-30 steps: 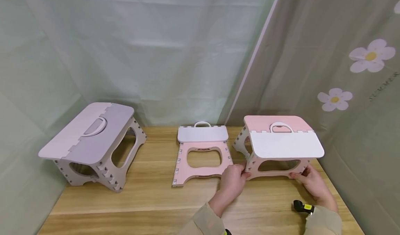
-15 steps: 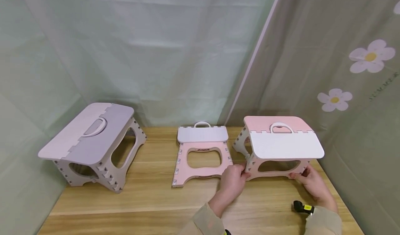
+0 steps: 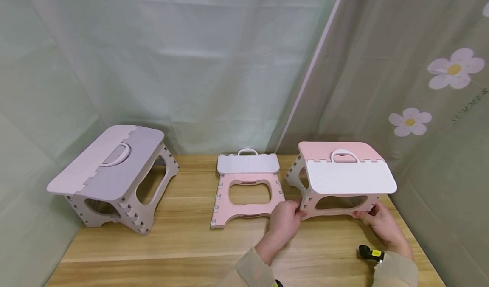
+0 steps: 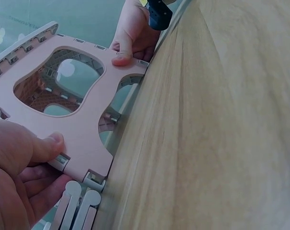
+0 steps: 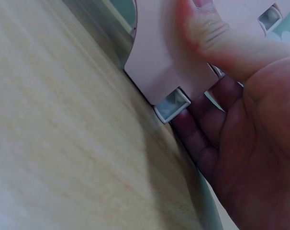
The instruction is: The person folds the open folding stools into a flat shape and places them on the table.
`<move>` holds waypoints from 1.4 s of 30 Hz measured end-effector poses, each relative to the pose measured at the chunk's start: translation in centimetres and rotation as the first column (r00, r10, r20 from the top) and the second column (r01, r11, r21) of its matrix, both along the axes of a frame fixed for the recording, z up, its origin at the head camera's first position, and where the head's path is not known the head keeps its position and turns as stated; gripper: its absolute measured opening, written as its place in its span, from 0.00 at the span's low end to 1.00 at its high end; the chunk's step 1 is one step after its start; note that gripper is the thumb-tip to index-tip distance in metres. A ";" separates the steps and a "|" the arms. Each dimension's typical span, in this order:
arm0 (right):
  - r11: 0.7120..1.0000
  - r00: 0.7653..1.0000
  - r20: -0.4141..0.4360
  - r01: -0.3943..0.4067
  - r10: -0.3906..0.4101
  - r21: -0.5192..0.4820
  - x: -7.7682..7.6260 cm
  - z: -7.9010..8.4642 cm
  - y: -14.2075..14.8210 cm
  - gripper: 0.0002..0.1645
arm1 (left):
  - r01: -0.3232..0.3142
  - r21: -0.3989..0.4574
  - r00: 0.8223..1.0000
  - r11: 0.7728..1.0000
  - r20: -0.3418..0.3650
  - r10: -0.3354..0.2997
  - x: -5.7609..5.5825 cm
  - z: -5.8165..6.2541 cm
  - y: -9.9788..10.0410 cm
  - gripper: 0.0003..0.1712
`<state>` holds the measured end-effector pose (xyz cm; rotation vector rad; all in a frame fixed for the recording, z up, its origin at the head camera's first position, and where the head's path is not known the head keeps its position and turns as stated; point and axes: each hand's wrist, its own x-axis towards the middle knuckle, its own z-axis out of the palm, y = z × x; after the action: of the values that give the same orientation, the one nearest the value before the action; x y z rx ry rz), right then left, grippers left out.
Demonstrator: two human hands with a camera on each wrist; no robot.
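An unfolded pink and white folding stool [image 3: 351,176] stands upright at the right of the table, its white handle lying across the top. My left hand [image 3: 284,221] grips the front left leg; in the left wrist view the thumb lies on the pink front panel [image 4: 83,129] with fingers behind the edge. My right hand [image 3: 383,225] pinches the front right leg, its thumb [image 5: 209,28] pressed on the panel in the right wrist view. Just left of my left hand, a folded pink and white stool [image 3: 248,164] lies flat.
An unfolded grey and light-coloured folding stool [image 3: 111,159] stands at the table's left. Pale curtains [image 3: 214,66] hang behind the wooden table [image 3: 183,253], with a flower-printed one on the right. Black wrist gear [image 3: 370,252] sits at the right cuff.
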<state>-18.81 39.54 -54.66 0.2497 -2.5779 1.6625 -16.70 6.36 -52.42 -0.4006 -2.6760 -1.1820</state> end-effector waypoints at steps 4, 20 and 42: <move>1.000 1.000 0.006 0.003 -0.003 0.008 0.0 0.0 0.0 0.25 | -0.002 -0.002 1.000 1.000 -0.005 0.002 0.0 0.0 0.1 0.06; 1.000 1.000 -0.002 -0.014 0.014 0.013 -0.3 0.0 0.1 0.25 | -0.008 -0.006 1.000 1.000 -0.005 0.008 -0.2 0.0 0.0 0.06; 0.999 0.999 0.013 -0.030 0.030 -0.012 0.0 0.0 0.1 0.24 | -0.006 0.017 1.000 1.000 -0.005 0.006 0.0 0.1 0.0 0.07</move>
<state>-18.82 39.64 -54.70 0.2791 -2.5859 1.6944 -16.71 6.32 -52.31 -0.3922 -2.6595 -1.1992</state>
